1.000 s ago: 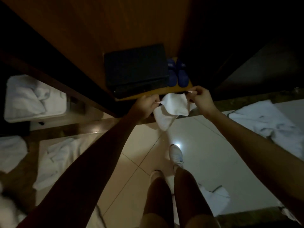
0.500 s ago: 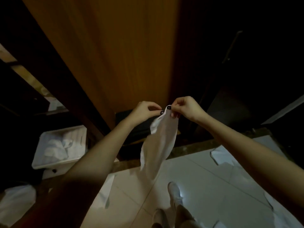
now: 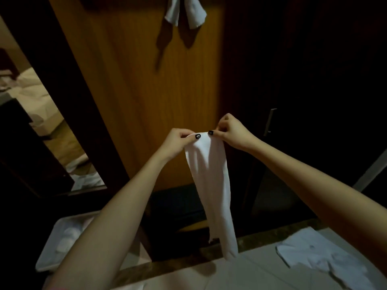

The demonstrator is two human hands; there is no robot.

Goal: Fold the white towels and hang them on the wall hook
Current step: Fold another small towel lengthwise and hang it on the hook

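Observation:
A folded white towel hangs down in a long narrow strip in front of a wooden wall panel. My left hand pinches its top edge on the left, and my right hand pinches the top edge on the right, the two hands close together. High on the panel, two white towels hang from above; the hook itself is out of sight beyond the frame's top.
A white bin holding towels stands at lower left. Another white towel lies spread on the tiled floor at lower right. A dark cabinet with a metal handle is to the right. A doorway opens on the left.
My view has tilted upward, bringing the hanging towels into sight. Both hands have brought the towel's top corners together and lifted it, so it now hangs in a long strip.

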